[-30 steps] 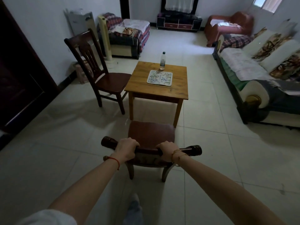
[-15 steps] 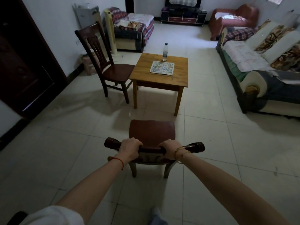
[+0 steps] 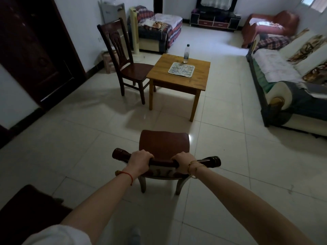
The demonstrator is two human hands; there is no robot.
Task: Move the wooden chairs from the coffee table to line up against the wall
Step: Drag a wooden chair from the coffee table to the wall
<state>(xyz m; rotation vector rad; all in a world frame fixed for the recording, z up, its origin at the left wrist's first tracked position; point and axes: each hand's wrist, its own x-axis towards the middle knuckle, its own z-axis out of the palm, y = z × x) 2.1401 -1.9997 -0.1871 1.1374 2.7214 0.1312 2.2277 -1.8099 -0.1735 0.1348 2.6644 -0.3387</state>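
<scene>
Fingers (image 3: pixel 141 155) of the left hand (image 3: pixel 138 163) and right hand (image 3: pixel 183 163) curl tight over the top rail of the near chair (image 3: pixel 163 144), whose legs seem to rest on the tiled floor (image 3: pixel 230 156), though that is hard to judge. Well beyond it stands the coffee table (image 3: pixel 200 80). A second chair (image 3: pixel 127 66) sits touching the table's left edge, near the wall (image 3: pixel 85 29).

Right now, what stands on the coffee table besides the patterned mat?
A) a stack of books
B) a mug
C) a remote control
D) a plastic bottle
D: a plastic bottle stands upright at the far edge of the coffee table, just beyond the patterned mat; nothing else shows on the top.
</scene>
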